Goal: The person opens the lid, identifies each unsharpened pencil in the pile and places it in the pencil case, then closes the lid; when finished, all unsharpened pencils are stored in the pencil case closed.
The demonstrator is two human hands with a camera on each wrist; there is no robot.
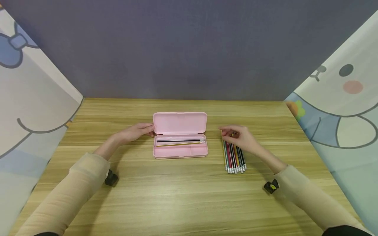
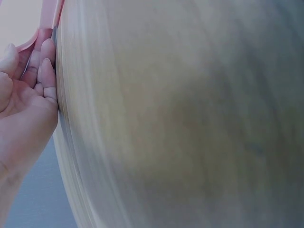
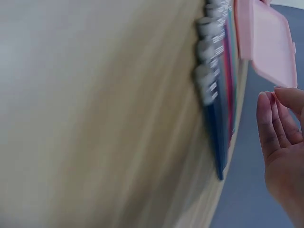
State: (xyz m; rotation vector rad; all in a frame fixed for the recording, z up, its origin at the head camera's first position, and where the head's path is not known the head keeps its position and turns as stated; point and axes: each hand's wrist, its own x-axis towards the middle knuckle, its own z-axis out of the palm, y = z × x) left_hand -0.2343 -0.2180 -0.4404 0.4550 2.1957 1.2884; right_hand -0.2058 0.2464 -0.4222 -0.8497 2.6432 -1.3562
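A pink pencil case (image 1: 180,151) lies with its lid raised, a few pencils (image 1: 180,144) in its upper compartment. At the lid's lower left corner, my left hand (image 1: 136,131) holds the edge between thumb and fingers; the left wrist view shows these fingers (image 2: 46,71) against the pink plastic. My right hand (image 1: 240,137) hovers over the far end of a row of pencils (image 1: 233,160), hiding their tips. In the right wrist view its fingers (image 3: 268,123) are fairly straight, the thumb close to them, and no pencil shows between them.
The wooden table (image 1: 165,193) ends at a dark grey wall (image 1: 183,49) behind. Cartoon-printed panels (image 1: 339,98) flank it on both sides. The loose pencils lie to the right of the case, their eraser ends towards me.
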